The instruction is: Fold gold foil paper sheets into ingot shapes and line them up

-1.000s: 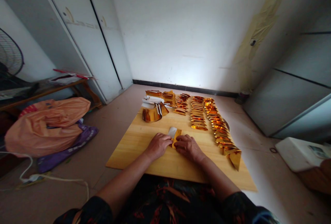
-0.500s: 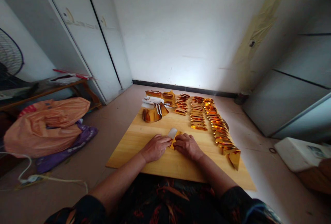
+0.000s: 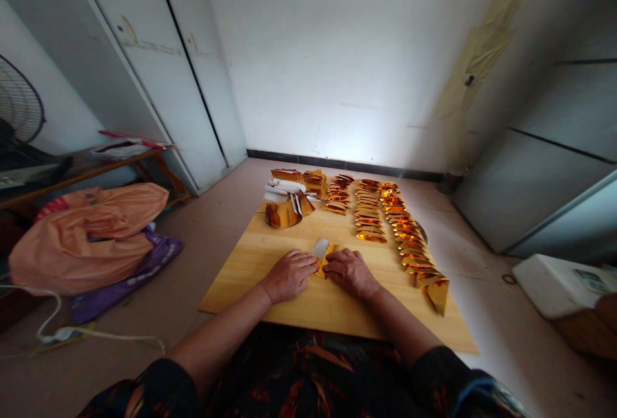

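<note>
A small sheet of gold foil paper (image 3: pixel 322 249), its pale side partly showing, lies on the wooden board (image 3: pixel 255 263) between my hands. My left hand (image 3: pixel 292 274) grips its left edge, fingers pressed together. On the other edge, my right hand (image 3: pixel 351 271) is closed on the gold fold with bent fingers. The fingertips hide part of the sheet. Beyond them at the back left stands a pile of loose gold paper sheets (image 3: pixel 282 213). Folded gold paper pieces (image 3: pixel 370 215) are set in rows at the back and down the right side.
On the floor at left are an orange plastic bag (image 3: pixel 87 238), a purple bag (image 3: pixel 130 276) and a white cable (image 3: pixel 116 336). Cabinets (image 3: pixel 159 71) rise behind them. A white foam box (image 3: pixel 554 286) stands at the right. A white wall closes off the back.
My hands and the foil paper stay almost in place, with only slight finger movement. The view has shifted a little.
</note>
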The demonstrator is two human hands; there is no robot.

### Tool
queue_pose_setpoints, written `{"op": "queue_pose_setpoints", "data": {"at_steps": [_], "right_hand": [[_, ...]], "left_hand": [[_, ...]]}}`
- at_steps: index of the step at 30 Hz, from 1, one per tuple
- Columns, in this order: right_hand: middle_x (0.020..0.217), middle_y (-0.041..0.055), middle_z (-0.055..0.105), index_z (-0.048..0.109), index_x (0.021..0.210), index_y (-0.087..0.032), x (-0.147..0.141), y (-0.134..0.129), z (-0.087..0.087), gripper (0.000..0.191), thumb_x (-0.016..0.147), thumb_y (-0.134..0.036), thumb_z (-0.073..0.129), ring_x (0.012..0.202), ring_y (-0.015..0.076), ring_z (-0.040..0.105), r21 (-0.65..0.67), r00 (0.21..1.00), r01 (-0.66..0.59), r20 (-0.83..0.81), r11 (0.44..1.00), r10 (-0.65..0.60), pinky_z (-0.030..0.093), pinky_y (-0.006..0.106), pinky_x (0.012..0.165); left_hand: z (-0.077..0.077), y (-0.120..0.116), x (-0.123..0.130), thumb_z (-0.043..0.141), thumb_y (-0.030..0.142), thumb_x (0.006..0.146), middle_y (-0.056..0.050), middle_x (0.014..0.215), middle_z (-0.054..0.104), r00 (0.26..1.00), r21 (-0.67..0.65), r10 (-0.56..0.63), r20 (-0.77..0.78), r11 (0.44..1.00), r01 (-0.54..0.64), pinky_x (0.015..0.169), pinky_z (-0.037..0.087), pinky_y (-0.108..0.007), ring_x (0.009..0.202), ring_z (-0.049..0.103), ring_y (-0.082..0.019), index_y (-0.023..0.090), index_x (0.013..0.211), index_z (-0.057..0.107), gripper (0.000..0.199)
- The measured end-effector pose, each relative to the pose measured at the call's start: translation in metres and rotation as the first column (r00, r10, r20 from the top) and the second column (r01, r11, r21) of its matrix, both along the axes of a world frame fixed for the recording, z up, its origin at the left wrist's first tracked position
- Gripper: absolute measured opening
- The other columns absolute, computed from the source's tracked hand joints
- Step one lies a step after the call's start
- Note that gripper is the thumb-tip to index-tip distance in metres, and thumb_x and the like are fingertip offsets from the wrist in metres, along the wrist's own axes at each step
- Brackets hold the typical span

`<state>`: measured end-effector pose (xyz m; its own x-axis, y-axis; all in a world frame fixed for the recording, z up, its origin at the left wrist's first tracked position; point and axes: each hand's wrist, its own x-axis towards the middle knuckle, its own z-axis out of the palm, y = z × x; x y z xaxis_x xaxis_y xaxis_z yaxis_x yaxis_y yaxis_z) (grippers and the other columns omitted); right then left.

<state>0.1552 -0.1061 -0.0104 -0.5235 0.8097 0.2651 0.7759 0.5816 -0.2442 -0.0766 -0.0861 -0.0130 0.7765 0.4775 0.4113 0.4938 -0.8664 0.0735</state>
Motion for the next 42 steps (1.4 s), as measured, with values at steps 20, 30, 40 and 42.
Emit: {"op": "queue_pose_setpoints", "data": {"at_steps": [20,30,40,42], "right_hand": [[0.112,0.0011,0.064,0.069,0.096,-0.033,-0.01,-0.002,0.02,0.018,0.089,-0.039,0.054,0.099,0.0189,0.051,-0.13,0.997,0.073,0.029,0.989,-0.07,0.031,0.031,0.079],[0.105,0.0045,0.063,0.059,0.115,-0.032,-0.014,-0.003,0.029,0.027,0.091,-0.03,0.046,0.096,0.0194,0.053,-0.131,0.991,0.061,0.123,0.99,-0.045,0.032,0.032,0.081],[0.1,0.0066,0.061,0.064,0.108,-0.033,-0.024,-0.005,0.021,0.026,0.094,-0.039,0.043,0.092,0.0213,0.051,-0.045,0.977,0.08,0.202,0.996,-0.069,0.033,0.034,0.077],[0.1,0.0068,0.061,0.063,0.11,-0.033,-0.027,-0.006,0.022,0.028,0.095,-0.039,0.041,0.092,0.0216,0.051,-0.039,0.974,0.106,0.208,0.994,-0.096,0.033,0.034,0.077]], "left_hand": [[-0.005,-0.002,-0.003,0.048,0.014,0.08,-0.006,0.119,0.064,1.0,0.02,0.021,0.022,1.0,-0.021,0.096,0.045,-0.041,0.113,0.056,-0.021,0.022,0.113,0.063,0.036],[0.009,-0.009,0.002,0.049,0.015,0.08,-0.004,0.111,0.065,0.996,-0.046,0.086,0.015,0.995,-0.085,0.094,0.042,-0.039,0.109,0.052,-0.021,0.025,0.108,0.064,0.033],[0.01,-0.011,-0.002,0.055,0.019,0.077,-0.002,0.121,0.061,0.987,-0.075,0.16,-0.03,0.984,-0.162,0.098,0.034,-0.051,0.12,0.044,-0.028,0.03,0.106,0.065,0.033],[0.011,-0.01,-0.003,0.057,0.019,0.076,-0.001,0.124,0.06,0.984,-0.093,0.165,-0.061,0.981,-0.17,0.1,0.031,-0.055,0.123,0.042,-0.029,0.031,0.108,0.065,0.035]]}}
